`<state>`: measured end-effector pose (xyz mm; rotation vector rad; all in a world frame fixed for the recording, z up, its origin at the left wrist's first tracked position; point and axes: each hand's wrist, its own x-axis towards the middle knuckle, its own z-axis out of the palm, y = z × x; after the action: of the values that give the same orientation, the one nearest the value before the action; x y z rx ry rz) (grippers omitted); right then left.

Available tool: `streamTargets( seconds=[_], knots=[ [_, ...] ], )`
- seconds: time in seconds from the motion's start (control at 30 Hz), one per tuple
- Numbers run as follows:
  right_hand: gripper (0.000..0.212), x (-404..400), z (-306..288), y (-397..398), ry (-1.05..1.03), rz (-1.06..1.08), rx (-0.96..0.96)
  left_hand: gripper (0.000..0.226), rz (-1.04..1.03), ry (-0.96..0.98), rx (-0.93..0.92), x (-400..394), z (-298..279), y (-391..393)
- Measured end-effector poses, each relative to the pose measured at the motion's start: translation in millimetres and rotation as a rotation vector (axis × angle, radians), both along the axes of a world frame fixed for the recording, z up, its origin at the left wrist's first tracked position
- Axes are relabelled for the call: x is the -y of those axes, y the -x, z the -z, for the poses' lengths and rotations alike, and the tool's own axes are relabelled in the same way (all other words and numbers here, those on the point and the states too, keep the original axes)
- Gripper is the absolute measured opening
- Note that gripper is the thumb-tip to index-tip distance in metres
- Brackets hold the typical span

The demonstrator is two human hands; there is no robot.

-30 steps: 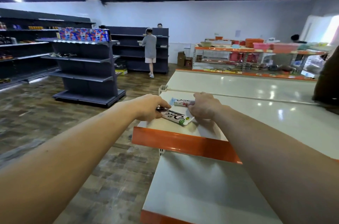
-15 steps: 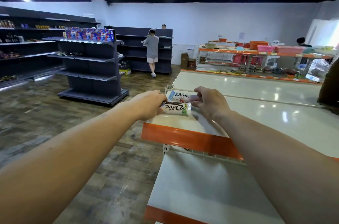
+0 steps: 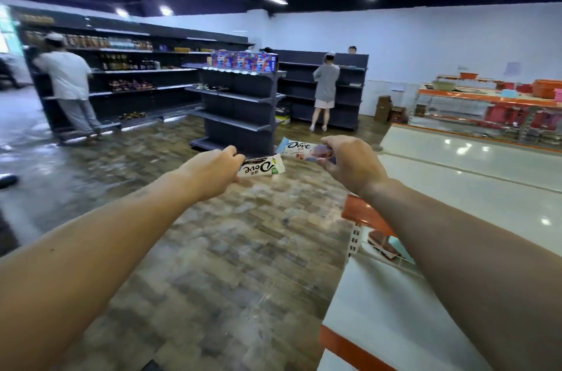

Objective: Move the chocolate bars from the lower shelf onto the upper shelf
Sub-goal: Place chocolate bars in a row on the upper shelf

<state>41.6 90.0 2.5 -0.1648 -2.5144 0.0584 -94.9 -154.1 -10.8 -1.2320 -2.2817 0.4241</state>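
Looking through the head camera, I see both bare arms stretched forward over the wooden floor, each hand gripping one chocolate bar in the air. My left hand has its fingers curled round the near end of a white bar printed with "Dove"; most of the wrapper juts out to the right of the fist. My right hand pinches a pale blue bar, fingers and thumb closed on its right end, the rest pointing left. The two bars sit close together, the blue one slightly higher, not touching. Both hang to the left of the upper shelf, white with an orange edge. The lower shelf lies beneath my right forearm.
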Motion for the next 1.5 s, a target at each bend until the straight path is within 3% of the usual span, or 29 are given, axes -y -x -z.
streamTargets(
  seconds=[0.23, 0.53, 0.63, 0.8, 1.0, 1.27, 1.5],
  knots=[
    [0.045, 86.7, 37.8, 47.8, -0.023, -0.158, 0.086, 0.036, -0.128, 0.016, 0.0, 114.2, 33.7, 7.5],
    [0.042, 164.9, 145.9, 68.1, 0.063, -0.265, 0.162, 0.036, -0.282, -0.018, 0.203, 222.5, 126.6, 21.0],
    [0.042, 184.4, 186.0, 72.9, 0.1, -0.284, 0.204, 0.031, -0.262, -0.112, 0.275, 244.2, 163.3, 22.2],
    [0.042, 213.5, 232.9, 77.2, 0.151, -0.273, 0.26, 0.032, -0.405, -0.354, 0.477, 263.9, 221.6, 28.2],
    [0.036, 232.0, 260.4, 90.3, 0.168, -0.253, 0.288, 0.038, -0.419, -0.481, 0.663, 269.4, 262.4, 40.7],
    [0.037, 217.3, 290.1, 154.7, 0.164, -0.167, 0.336, 0.069, -0.371, -0.595, 0.824, 243.5, 276.6, 79.7],
    [0.039, 185.3, 312.9, 257.0, 0.169, -0.153, 0.416, 0.056, -0.417, -0.604, 1.008, 201.0, 296.3, 167.3]
  ],
)
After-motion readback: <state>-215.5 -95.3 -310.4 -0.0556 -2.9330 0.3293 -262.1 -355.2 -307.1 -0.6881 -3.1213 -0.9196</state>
